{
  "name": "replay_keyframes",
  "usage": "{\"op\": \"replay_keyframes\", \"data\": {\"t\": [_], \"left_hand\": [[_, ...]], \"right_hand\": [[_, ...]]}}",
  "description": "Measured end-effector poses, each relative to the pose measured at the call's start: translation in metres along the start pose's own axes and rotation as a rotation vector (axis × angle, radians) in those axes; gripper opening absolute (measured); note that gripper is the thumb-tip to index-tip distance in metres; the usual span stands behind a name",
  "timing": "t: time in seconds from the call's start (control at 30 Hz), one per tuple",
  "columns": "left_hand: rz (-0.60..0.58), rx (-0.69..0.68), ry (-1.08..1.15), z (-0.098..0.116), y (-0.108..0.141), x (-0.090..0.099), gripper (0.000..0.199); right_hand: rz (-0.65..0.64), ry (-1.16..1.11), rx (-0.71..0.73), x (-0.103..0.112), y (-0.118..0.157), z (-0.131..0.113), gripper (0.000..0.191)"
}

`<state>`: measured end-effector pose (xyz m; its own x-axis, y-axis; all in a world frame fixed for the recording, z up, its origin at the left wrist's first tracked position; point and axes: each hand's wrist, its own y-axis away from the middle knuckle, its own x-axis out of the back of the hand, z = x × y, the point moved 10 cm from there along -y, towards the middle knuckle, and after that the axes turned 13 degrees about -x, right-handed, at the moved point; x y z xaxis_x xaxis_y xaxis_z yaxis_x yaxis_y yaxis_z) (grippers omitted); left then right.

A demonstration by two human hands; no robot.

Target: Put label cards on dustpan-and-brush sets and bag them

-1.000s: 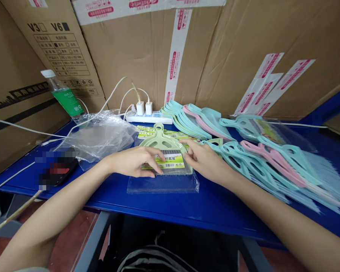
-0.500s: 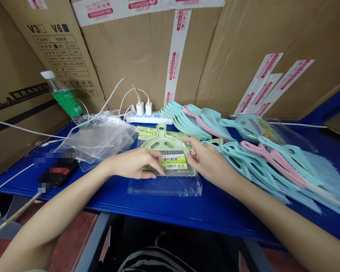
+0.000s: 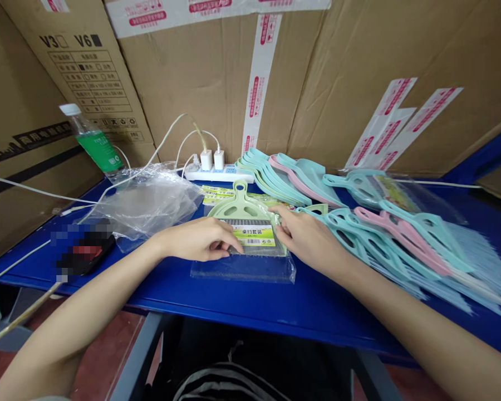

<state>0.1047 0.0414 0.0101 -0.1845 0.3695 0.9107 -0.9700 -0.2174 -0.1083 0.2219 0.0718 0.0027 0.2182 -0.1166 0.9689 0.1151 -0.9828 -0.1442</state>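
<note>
A pale green dustpan (image 3: 246,199) lies flat on the blue table, its handle pointing away from me. Over its lower part shows a yellow-green card label (image 3: 262,234) with grey brush bristles along the top. A clear plastic bag (image 3: 242,271) is around the lower part and extends past it towards me. Curled at the left edge of the set, my left hand (image 3: 202,239) has its thumb and forefinger on the bag. At the right edge, my right hand (image 3: 303,234) grips the bag's side with bent fingers. Both hands partly hide the bag's edges.
Right of my hands lie several turquoise and pink brushes (image 3: 404,239); stacked dustpans (image 3: 294,175) stand behind. Loose clear bags (image 3: 150,195), a phone-like black device (image 3: 87,250), a bottle (image 3: 98,145) and a power strip (image 3: 221,176) with cables are at left and back. Cardboard (image 3: 217,89) walls the rear.
The dustpan and bag have shifted slightly away from me, and the bag's near edge has drawn back. My left fingers have curled in more; my right hand has barely moved.
</note>
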Motion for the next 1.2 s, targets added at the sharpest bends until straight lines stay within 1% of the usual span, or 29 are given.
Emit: {"op": "replay_keyframes", "data": {"t": [0.07,0.17,0.27,0.4,0.5,0.6,0.8,1.2], "left_hand": [[-0.005,-0.003,0.005,0.001,0.000,0.000,0.026],[-0.011,-0.002,0.005,0.001,0.000,0.001,0.026],[-0.014,0.002,0.006,0.002,0.000,0.001,0.026],[-0.022,-0.001,0.006,0.001,0.000,-0.001,0.025],[-0.025,-0.010,-0.001,0.002,0.000,-0.001,0.027],[-0.016,-0.015,-0.010,0.001,0.001,0.000,0.028],[-0.017,-0.006,-0.014,0.001,0.002,0.000,0.027],[-0.019,-0.009,0.010,0.001,0.001,0.001,0.028]], "right_hand": [[0.029,0.036,0.018,0.004,0.001,-0.002,0.033],[0.050,-0.024,0.142,0.011,0.006,-0.012,0.023],[-0.008,-0.126,0.285,0.011,0.013,-0.024,0.014],[-0.129,-0.203,0.399,0.007,0.022,-0.036,0.017],[-0.197,-0.220,0.415,0.004,0.024,-0.038,0.015],[-0.221,-0.203,0.421,0.002,0.025,-0.039,0.014],[-0.197,-0.149,0.449,0.001,0.026,-0.041,0.020],[-0.208,-0.140,0.454,0.002,0.029,-0.042,0.017]]}}
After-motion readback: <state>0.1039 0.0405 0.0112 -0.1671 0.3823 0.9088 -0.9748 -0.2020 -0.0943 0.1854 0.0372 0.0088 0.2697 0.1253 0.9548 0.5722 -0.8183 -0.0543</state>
